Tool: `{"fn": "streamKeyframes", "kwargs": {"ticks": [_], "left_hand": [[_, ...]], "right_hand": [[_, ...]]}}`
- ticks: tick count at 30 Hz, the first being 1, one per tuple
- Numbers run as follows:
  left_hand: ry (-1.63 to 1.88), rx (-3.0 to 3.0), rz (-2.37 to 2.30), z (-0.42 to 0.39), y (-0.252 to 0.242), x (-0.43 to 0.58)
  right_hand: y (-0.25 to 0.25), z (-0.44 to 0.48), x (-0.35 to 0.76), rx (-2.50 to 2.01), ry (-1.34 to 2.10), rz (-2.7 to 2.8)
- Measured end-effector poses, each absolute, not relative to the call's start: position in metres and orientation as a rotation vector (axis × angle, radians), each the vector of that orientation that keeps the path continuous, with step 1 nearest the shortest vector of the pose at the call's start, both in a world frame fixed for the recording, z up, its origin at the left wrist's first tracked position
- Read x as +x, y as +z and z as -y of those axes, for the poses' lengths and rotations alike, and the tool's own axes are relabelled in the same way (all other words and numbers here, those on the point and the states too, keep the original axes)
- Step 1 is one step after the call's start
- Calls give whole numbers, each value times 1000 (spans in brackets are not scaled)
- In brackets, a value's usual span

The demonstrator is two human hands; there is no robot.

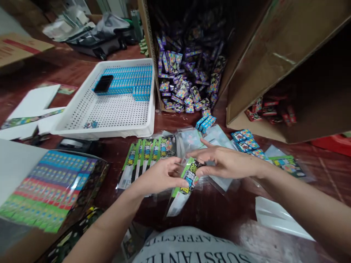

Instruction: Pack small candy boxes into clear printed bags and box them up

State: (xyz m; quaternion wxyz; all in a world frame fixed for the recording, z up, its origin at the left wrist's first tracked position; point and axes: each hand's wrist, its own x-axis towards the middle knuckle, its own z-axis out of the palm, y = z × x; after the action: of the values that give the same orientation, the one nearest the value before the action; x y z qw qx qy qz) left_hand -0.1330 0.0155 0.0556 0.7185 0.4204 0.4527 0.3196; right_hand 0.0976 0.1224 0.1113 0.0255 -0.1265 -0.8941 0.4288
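Observation:
A clear plastic packet with a green and black printed label [189,176] is held tilted above the table's front. Its left side is gripped by my left hand [164,175], thumb across the front. My right hand [222,160] has its thumb and fingers on the packet's upper right side, with the index finger raised. Just behind my left hand lie several overlapping packets with the same label [148,149]. Beyond my right hand are flat clear plastic bags [219,137] and small blue candy boxes [205,123]. More blue boxes [245,140] lie right of that.
A white perforated basket [123,126] holds rows of blue boxes and a black tray [103,84]. Tall cardboard cartons stand behind, one with purple packets [182,89], another with red ones [270,109]. At left lies a display of coloured boxes [52,186].

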Motion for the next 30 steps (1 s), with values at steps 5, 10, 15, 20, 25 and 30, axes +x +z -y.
{"fn": "streamKeyframes", "kwargs": {"ticks": [5, 10, 15, 20, 25, 30], "left_hand": [[973, 906, -1140, -21, 48, -99], [1116, 851, -1174, -18, 33, -71], [1069, 1197, -1641, -2, 5, -50], [1144, 1242, -1890, 5, -17, -40], [1296, 931, -1518, -8, 5, -44], [1153, 504, -999, -6, 19, -54]], "right_hand": [[78, -78, 122, -1043, 1004, 2086], [36, -26, 115, -1434, 1279, 1749], [3, -12, 112, -1591, 986, 1738], [-14, -10, 109, -1615, 1043, 1676], [-5, -7, 104, -1607, 1166, 1739], [-5, -10, 101, -1430, 1334, 1594]]}}
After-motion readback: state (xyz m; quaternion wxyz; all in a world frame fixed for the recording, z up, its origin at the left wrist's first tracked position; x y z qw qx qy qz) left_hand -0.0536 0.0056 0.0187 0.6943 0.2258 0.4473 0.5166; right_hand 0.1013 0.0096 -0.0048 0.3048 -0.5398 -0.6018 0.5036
